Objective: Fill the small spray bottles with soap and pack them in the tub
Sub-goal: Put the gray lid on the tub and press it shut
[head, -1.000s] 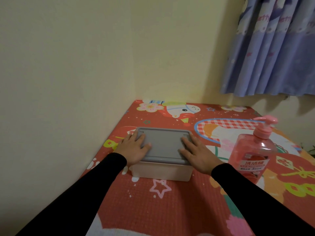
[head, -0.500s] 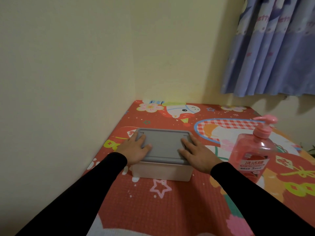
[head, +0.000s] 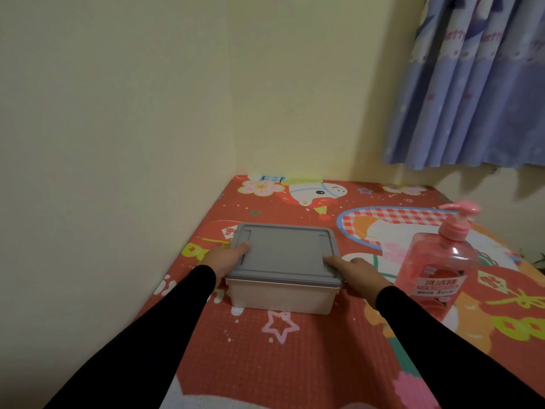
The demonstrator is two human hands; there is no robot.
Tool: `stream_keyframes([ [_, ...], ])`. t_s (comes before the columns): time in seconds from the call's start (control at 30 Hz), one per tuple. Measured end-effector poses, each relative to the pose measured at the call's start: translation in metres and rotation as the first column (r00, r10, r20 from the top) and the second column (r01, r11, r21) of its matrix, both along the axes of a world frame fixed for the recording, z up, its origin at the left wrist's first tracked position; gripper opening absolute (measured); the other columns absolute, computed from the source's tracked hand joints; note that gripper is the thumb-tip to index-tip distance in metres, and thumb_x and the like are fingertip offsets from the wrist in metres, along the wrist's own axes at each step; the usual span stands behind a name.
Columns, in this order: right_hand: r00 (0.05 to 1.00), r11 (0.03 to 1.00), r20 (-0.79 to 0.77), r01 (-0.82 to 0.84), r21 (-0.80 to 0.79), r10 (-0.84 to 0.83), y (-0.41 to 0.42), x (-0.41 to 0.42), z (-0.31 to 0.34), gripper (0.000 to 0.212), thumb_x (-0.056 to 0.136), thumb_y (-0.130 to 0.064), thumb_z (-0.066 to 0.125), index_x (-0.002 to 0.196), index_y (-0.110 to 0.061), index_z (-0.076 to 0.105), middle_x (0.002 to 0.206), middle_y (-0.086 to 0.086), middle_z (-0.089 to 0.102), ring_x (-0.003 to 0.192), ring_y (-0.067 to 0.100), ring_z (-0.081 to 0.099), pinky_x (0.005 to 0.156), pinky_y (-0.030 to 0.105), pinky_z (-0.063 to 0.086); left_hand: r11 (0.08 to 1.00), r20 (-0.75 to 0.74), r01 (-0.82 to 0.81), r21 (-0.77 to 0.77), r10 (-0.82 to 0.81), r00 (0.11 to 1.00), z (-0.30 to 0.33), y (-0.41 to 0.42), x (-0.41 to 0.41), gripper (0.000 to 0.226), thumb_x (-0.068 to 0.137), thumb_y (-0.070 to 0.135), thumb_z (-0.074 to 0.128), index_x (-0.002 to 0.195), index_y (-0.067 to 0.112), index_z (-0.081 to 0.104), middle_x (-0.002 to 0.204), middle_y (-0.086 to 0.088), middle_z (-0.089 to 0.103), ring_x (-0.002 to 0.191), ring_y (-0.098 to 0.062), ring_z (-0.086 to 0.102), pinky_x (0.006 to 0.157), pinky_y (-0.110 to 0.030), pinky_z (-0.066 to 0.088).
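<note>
Red patterned mat (head: 295,364), lidded tub (head: 283,296) lengthwise left-right, left hand (head: 228,256) and right hand (head: 358,271) seemingly gripping its ends.

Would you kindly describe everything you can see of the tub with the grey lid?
The tub is a small rectangular box of pale, slightly translucent plastic, standing upright on the red patterned mat near the wall. A flat grey lid with a raised rim covers it. The left hand and right hand hold the lid's two short ends, thumbs on top. Its contents cannot be seen. The pink soap bottle stands apart to its right.
</note>
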State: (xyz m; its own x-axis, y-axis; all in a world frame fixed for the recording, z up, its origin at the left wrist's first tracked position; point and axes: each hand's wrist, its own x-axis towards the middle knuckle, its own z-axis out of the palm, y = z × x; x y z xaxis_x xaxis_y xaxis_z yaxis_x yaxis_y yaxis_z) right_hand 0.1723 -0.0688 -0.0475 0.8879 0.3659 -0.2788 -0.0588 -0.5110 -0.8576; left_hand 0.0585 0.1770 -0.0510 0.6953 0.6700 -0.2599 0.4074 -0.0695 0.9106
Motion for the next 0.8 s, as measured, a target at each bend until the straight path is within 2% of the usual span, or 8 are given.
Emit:
stream_keyframes([
  [0.1,0.998,0.998,0.027,0.048,0.044,-0.050,0.002,0.003,0.001,0.037,0.082,-0.040,0.067,0.075,-0.003,0.066,0.069,0.010,0.062,0.058,0.019,0.055,0.058,0.030,0.046,0.988,-0.008,-0.040,0.148,0.042,0.999,0.000,-0.001,0.002,0.049,0.082,0.047,0.070,0.097,0.001,0.068,0.089,-0.011,0.070,0.080,-0.028,0.067,0.069,-0.038,0.054],
  [0.2,0.990,0.999,0.139,0.035,-0.002,-0.034,0.003,0.000,0.006,0.029,0.083,-0.035,0.069,0.080,-0.006,0.069,0.077,0.007,0.070,0.066,0.020,0.064,0.061,0.031,0.052,0.913,-0.096,-0.018,0.408,0.062,0.993,0.006,-0.007,0.000,0.050,0.084,0.050,0.066,0.086,0.001,0.064,0.083,-0.013,0.065,0.068,-0.026,0.058,0.053,-0.032,0.041],
  [0.3,0.969,0.997,0.247,0.035,-0.073,-0.016,0.004,0.000,0.005,0.028,0.084,-0.036,0.068,0.079,-0.008,0.068,0.078,0.006,0.070,0.072,0.021,0.066,0.062,0.032,0.050,0.825,-0.152,0.004,0.565,0.099,0.983,0.011,-0.013,0.001,0.055,0.089,0.051,0.060,0.101,-0.002,0.064,0.095,-0.016,0.065,0.080,-0.031,0.059,0.061,-0.031,0.038],
  [0.37,0.962,0.994,0.274,0.048,-0.098,-0.020,0.006,0.000,0.005,0.030,0.084,-0.037,0.066,0.070,-0.011,0.062,0.073,0.006,0.066,0.070,0.023,0.063,0.062,0.033,0.048,0.802,-0.184,0.026,0.597,0.105,0.977,0.015,-0.018,0.002,0.054,0.092,0.049,0.056,0.105,-0.003,0.062,0.098,-0.017,0.065,0.089,-0.034,0.059,0.066,-0.032,0.037],
  [0.43,0.953,0.990,0.304,0.041,-0.131,0.001,0.009,-0.002,0.007,0.032,0.087,-0.037,0.063,0.065,-0.014,0.056,0.068,0.005,0.062,0.067,0.021,0.059,0.062,0.033,0.046,0.790,-0.216,0.060,0.611,0.093,0.972,0.018,-0.021,0.002,0.049,0.095,0.046,0.053,0.102,-0.002,0.060,0.092,-0.015,0.064,0.082,-0.031,0.054,0.067,-0.032,0.038],
  [0.53,0.931,0.968,0.357,0.024,-0.252,0.070,0.012,-0.005,0.011,0.037,0.092,-0.035,0.055,0.062,-0.014,0.052,0.063,0.003,0.055,0.062,0.019,0.053,0.056,0.030,0.039,0.765,-0.255,0.109,0.634,0.075,0.964,0.021,-0.024,0.002,0.050,0.098,0.042,0.049,0.110,-0.005,0.060,0.110,-0.022,0.065,0.092,-0.035,0.058,0.070,-0.032,0.036],
  [0.6,0.923,0.954,0.375,0.031,-0.298,0.087,0.013,-0.007,0.012,0.035,0.094,-0.034,0.052,0.065,-0.014,0.054,0.066,0.003,0.056,0.067,0.021,0.055,0.058,0.029,0.040,0.756,-0.266,0.118,0.644,0.076,0.961,0.020,-0.026,0.003,0.050,0.099,0.041,0.048,0.113,-0.005,0.059,0.114,-0.022,0.064,0.103,-0.036,0.060,0.070,-0.032,0.036],
  [0.8,0.901,0.938,0.425,0.070,-0.340,0.087,0.016,-0.010,0.010,0.031,0.095,-0.033,0.050,0.071,-0.014,0.053,0.078,0.007,0.058,0.075,0.024,0.055,0.065,0.030,0.039,0.724,-0.291,0.137,0.676,0.091,0.952,0.020,-0.029,0.003,0.048,0.100,0.041,0.045,0.109,-0.003,0.060,0.108,-0.019,0.066,0.097,-0.034,0.061,0.066,-0.032,0.036],
])
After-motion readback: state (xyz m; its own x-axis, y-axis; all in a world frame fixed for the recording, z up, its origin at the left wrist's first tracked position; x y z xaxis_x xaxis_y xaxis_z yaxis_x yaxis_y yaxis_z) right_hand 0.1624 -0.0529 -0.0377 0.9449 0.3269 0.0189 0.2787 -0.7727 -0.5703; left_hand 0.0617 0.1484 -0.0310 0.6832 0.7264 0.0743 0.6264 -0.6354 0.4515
